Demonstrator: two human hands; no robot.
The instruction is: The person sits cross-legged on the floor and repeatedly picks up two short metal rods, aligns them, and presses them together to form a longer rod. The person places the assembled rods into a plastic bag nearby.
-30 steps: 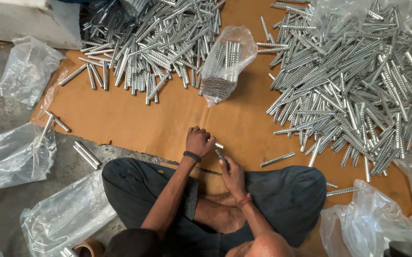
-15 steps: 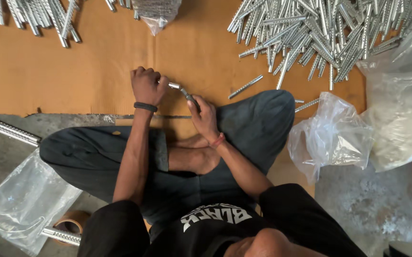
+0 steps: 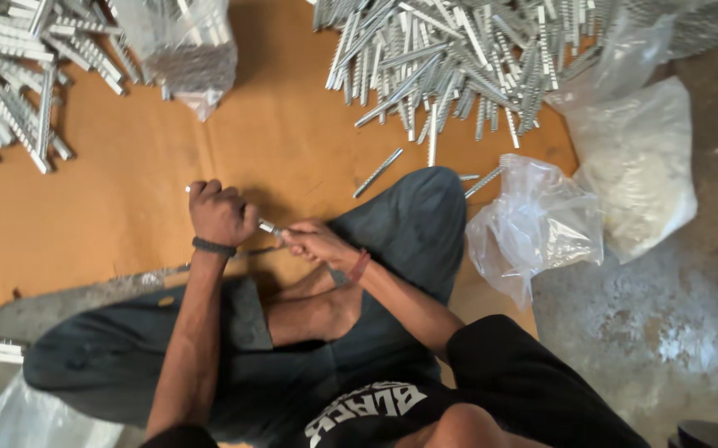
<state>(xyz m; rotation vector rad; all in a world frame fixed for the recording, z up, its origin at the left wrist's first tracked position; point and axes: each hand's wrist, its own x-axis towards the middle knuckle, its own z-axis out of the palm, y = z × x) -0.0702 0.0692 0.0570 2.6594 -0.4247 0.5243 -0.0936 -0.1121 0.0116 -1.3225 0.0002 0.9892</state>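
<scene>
Hands: your left hand (image 3: 220, 213) is fisted around one end of a short ribbed metal rod (image 3: 266, 226), and your right hand (image 3: 313, 242) pinches its other end, the two hands almost touching above your crossed legs at the near edge of the cardboard sheet (image 3: 127, 216). Compared with half a second earlier, the grip looks unchanged, the hands sit slightly lower and farther left in view, and the right pile shows more fully. Surroundings: a single loose rod (image 3: 377, 172) lies on the cardboard just beyond your knee; a large pile of bright, ridged rods (image 3: 458, 58) spreads at top right, a second pile (image 3: 11, 75) at top left. A clear bag of rods (image 3: 189, 54) stands between them. Crumpled clear plastic bags (image 3: 541, 224) rest beside your right knee on rough grey concrete floor (image 3: 666, 332).
</scene>
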